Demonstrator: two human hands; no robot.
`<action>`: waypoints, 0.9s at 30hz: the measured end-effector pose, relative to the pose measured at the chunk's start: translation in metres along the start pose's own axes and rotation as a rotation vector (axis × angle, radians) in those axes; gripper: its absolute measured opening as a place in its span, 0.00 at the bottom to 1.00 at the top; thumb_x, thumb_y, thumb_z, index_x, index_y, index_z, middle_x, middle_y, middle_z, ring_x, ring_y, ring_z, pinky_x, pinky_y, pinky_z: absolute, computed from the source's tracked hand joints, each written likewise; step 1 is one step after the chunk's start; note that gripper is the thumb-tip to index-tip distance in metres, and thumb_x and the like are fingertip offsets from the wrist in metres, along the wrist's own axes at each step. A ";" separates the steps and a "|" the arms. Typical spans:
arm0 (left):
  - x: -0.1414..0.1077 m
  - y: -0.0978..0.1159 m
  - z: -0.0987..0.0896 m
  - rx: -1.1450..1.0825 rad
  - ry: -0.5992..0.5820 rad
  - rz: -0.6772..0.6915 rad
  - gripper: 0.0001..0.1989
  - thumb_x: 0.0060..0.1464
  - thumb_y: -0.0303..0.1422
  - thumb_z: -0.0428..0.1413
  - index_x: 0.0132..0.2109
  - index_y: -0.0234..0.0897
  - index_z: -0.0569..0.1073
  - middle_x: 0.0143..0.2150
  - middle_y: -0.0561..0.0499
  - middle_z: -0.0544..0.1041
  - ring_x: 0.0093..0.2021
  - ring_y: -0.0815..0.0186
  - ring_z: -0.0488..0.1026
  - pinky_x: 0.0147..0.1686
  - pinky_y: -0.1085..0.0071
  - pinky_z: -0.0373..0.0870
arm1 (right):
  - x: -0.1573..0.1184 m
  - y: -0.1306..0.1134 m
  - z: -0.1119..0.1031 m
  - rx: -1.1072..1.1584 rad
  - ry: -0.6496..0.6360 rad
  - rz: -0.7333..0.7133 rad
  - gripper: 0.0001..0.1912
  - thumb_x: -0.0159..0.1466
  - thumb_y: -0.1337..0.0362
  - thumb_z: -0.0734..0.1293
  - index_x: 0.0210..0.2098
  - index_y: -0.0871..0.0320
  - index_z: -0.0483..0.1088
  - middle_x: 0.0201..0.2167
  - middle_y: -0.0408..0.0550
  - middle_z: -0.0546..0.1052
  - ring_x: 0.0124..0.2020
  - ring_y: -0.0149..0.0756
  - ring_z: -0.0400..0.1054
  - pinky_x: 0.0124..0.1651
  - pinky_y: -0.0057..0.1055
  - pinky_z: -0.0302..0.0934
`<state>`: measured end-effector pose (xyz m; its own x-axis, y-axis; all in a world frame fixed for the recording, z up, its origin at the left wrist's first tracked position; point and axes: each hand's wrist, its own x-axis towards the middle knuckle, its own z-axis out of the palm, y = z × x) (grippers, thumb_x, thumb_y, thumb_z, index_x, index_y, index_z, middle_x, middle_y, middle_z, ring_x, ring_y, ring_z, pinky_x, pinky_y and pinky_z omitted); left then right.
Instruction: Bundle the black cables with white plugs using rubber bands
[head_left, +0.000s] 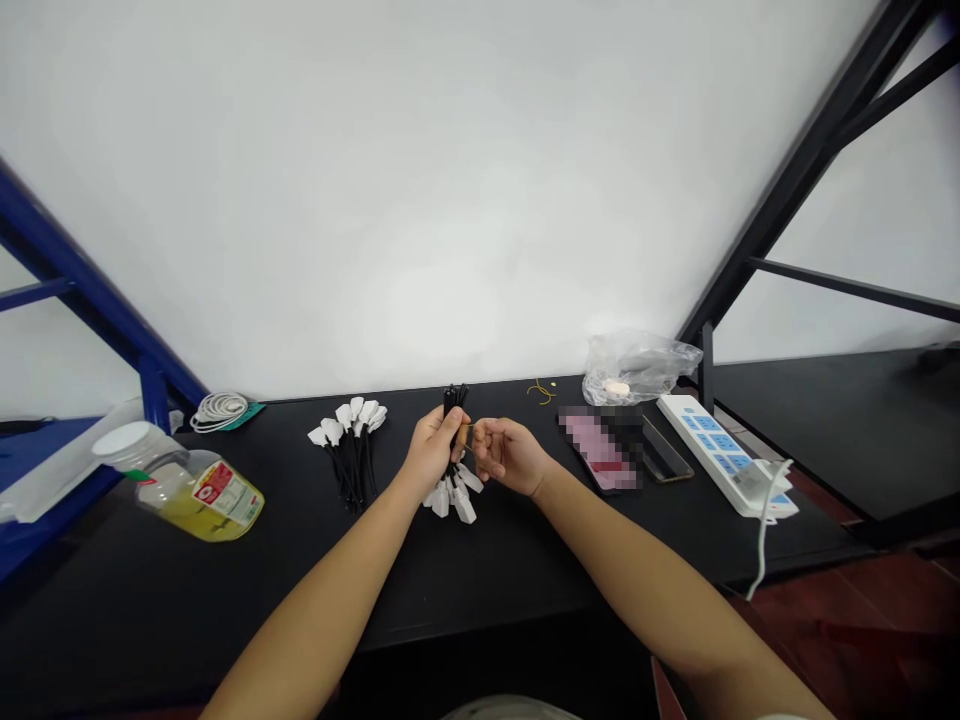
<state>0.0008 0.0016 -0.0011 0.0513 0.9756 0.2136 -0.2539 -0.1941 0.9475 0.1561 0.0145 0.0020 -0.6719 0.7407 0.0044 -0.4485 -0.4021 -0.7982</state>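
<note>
My left hand [436, 447] is closed around a bundle of black cables [454, 398], whose dark ends stick up above my fingers. Below the hand, the bundle's white connectors [459, 500] fan out toward me. Beside it, my right hand [510, 455] has its fingers curled and pinches a thin yellow tie [471, 427] that runs to the bundle; whether it is a rubber band or a twist tie is too small to tell. A second group of black cables with white connectors [356, 412] lies to the left, connectors pointing to the wall.
Loose yellow strands [540, 392] lie near the wall. At right are a clear plastic bag [645, 365], a pink phone [596, 445], a dark phone [664, 450] and a white power strip [724, 450]. A jar of yellow liquid [180, 495] and a coiled white cable [219, 410] stand left.
</note>
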 end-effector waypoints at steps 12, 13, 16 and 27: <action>0.002 0.005 0.001 -0.056 0.028 -0.027 0.20 0.57 0.50 0.59 0.36 0.35 0.70 0.20 0.59 0.69 0.14 0.77 0.59 0.17 0.77 0.58 | -0.010 -0.020 0.009 -0.472 0.154 -0.162 0.17 0.60 0.60 0.71 0.47 0.55 0.70 0.18 0.33 0.70 0.15 0.25 0.58 0.21 0.23 0.55; 0.002 0.005 0.001 -0.050 0.014 -0.032 0.20 0.56 0.49 0.60 0.36 0.35 0.70 0.20 0.59 0.70 0.14 0.77 0.59 0.17 0.77 0.58 | -0.012 -0.021 0.009 -0.407 0.129 -0.186 0.18 0.60 0.60 0.72 0.49 0.54 0.69 0.21 0.35 0.74 0.15 0.25 0.58 0.22 0.24 0.57; 0.000 0.004 0.002 -0.033 -0.080 -0.058 0.20 0.51 0.46 0.66 0.35 0.34 0.69 0.23 0.57 0.72 0.15 0.78 0.61 0.17 0.77 0.57 | -0.013 -0.021 0.006 -0.184 0.111 -0.263 0.15 0.57 0.63 0.73 0.44 0.53 0.72 0.32 0.39 0.81 0.13 0.20 0.52 0.23 0.27 0.61; -0.002 0.002 0.005 -0.114 -0.217 -0.050 0.20 0.54 0.44 0.64 0.42 0.36 0.66 0.29 0.54 0.77 0.18 0.76 0.65 0.21 0.76 0.60 | 0.000 -0.002 0.006 -0.242 0.445 -0.502 0.09 0.52 0.67 0.75 0.34 0.56 0.79 0.37 0.48 0.84 0.14 0.23 0.59 0.16 0.25 0.51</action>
<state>0.0051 -0.0015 0.0011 0.2700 0.9362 0.2249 -0.3521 -0.1214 0.9281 0.1530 0.0118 0.0073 -0.0911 0.9752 0.2015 -0.4621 0.1378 -0.8760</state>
